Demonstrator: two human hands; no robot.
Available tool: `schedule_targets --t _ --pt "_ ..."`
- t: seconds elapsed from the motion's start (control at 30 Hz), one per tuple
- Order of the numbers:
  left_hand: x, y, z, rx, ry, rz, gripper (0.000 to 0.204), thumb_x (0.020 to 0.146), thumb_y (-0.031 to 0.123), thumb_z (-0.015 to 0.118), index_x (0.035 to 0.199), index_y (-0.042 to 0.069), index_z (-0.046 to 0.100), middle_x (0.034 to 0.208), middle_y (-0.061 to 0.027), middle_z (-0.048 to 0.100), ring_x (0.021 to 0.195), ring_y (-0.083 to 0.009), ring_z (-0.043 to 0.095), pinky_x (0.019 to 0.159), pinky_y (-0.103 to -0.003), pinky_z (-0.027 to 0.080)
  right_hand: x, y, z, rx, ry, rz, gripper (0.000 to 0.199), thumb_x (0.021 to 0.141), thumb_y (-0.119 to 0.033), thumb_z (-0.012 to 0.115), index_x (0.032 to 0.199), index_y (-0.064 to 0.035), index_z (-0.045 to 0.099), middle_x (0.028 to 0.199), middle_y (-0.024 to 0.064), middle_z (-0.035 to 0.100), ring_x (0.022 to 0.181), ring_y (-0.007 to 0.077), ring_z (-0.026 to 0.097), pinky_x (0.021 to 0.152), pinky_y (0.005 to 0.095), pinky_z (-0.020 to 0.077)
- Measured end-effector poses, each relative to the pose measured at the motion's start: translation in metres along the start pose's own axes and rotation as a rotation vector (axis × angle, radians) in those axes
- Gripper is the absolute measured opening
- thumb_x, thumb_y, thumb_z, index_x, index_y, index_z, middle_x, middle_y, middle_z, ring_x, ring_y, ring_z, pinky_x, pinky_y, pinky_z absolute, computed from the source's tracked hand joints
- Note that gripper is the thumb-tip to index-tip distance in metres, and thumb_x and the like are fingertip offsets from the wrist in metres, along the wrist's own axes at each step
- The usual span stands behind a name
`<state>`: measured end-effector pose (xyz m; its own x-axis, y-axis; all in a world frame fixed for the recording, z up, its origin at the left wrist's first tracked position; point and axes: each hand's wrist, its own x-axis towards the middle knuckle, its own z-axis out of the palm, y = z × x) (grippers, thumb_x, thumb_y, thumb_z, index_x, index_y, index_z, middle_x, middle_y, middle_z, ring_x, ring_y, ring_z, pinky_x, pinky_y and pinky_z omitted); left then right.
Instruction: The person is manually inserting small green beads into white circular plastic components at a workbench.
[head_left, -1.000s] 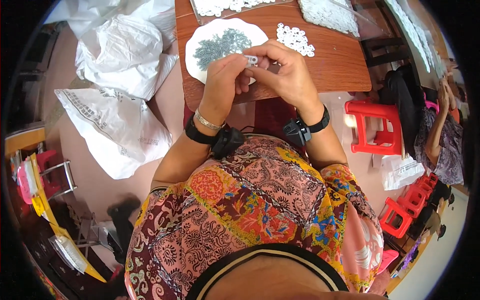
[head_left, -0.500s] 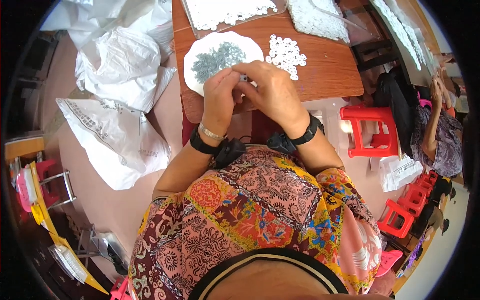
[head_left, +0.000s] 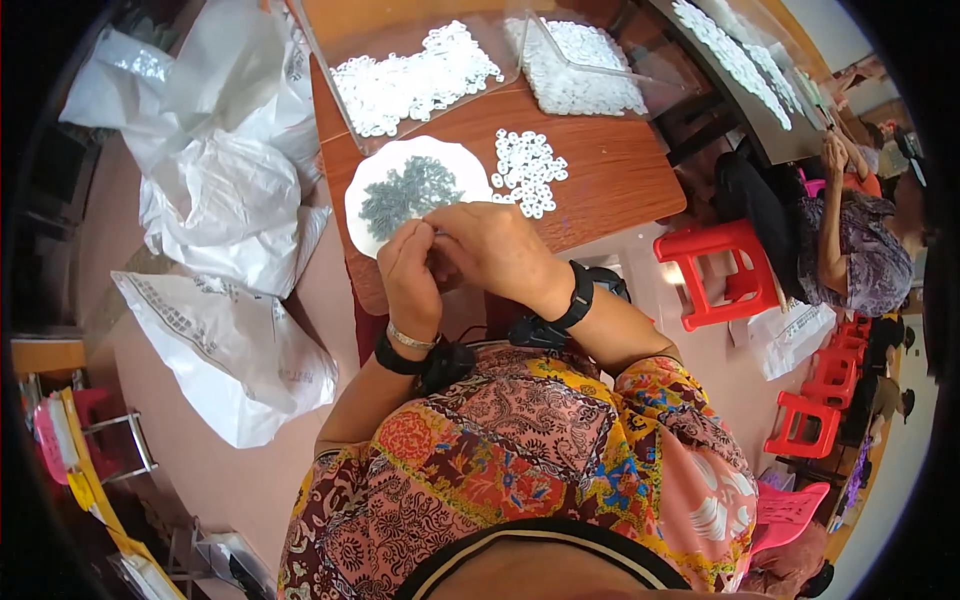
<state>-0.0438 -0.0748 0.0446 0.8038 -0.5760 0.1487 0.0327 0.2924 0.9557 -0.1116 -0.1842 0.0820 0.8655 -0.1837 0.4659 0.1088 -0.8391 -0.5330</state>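
My left hand [head_left: 408, 278] and my right hand [head_left: 508, 255] meet at the near edge of a white scalloped plate [head_left: 472, 172]. Their fingertips are pinched together around something small, mostly hidden by the fingers. On the plate lies a heap of tiny dark grey, pin-like pieces [head_left: 405, 192]. Just right of it, a loose pile of small white plastic pieces with holes [head_left: 530, 172] is spread on the brown wooden table [head_left: 615, 180].
Behind the plate stand a clear tray of white pieces [head_left: 410, 80] and another clear container filled with them [head_left: 580, 75]. White sacks [head_left: 225, 210] stand on the left. A red stool [head_left: 715, 270] and a seated person [head_left: 850, 240] are to the right.
The view has tilted up, so the table and trays sit lower in the picture. Both hands stay pinched together; the small grey-white piece that showed between the fingers is now mostly covered.
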Motion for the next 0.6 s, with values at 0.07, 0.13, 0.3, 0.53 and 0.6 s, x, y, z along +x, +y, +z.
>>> schedule_targets --t 0.07,0.13,0.3,0.53,0.6 --pt "0.0 0.004 0.002 -0.005 -0.005 0.0 0.026 0.092 0.015 0.044 0.071 0.003 0.054 0.059 0.0026 0.047 0.049 -0.0043 0.04 0.045 -0.021 0.029 -0.001 0.002 -0.001 0.027 0.006 0.0 0.018 0.076 -0.007 0.065 0.093 -0.0029 0.064 0.078 0.0147 0.064 0.071 0.0313 0.063 0.061 0.0363 0.0518" --pt "0.0 0.008 0.001 0.011 -0.045 0.011 0.026 0.093 0.017 0.044 0.078 0.002 0.059 0.06 0.0014 0.048 0.051 -0.0058 0.042 0.047 -0.021 0.031 0.002 0.002 -0.007 0.038 0.017 -0.034 0.018 0.076 -0.008 0.065 0.094 -0.003 0.064 0.079 0.0144 0.065 0.07 0.0303 0.064 0.061 0.035 0.0519" --pt "0.003 0.017 -0.009 -0.124 -0.114 -0.085 0.028 0.093 0.019 0.043 0.085 0.0 0.062 0.062 -0.0004 0.05 0.054 -0.008 0.045 0.049 -0.021 0.033 0.039 0.029 -0.063 -0.146 0.18 -0.191 0.023 0.08 -0.017 0.069 0.1 -0.0056 0.067 0.085 0.0118 0.067 0.067 0.0222 0.064 0.059 0.029 0.0508" --pt "0.003 0.016 -0.016 -0.122 -0.117 -0.113 0.026 0.092 0.018 0.044 0.085 0.0 0.062 0.063 -0.0005 0.051 0.055 -0.0081 0.046 0.05 -0.02 0.033 0.117 0.106 -0.167 -0.789 0.598 -0.154 0.03 0.076 -0.013 0.061 0.105 -0.0049 0.06 0.09 0.019 0.061 0.086 0.0355 0.059 0.075 0.0419 0.0482" --pt "0.002 0.017 -0.019 -0.129 -0.101 -0.102 0.025 0.091 0.017 0.045 0.084 0.0 0.061 0.063 -0.0008 0.052 0.055 -0.0081 0.046 0.05 -0.02 0.033 0.114 0.098 -0.161 -0.76 0.633 -0.187 0.025 0.075 -0.013 0.061 0.099 -0.0038 0.062 0.087 0.0177 0.061 0.087 0.0342 0.059 0.075 0.0421 0.0476"
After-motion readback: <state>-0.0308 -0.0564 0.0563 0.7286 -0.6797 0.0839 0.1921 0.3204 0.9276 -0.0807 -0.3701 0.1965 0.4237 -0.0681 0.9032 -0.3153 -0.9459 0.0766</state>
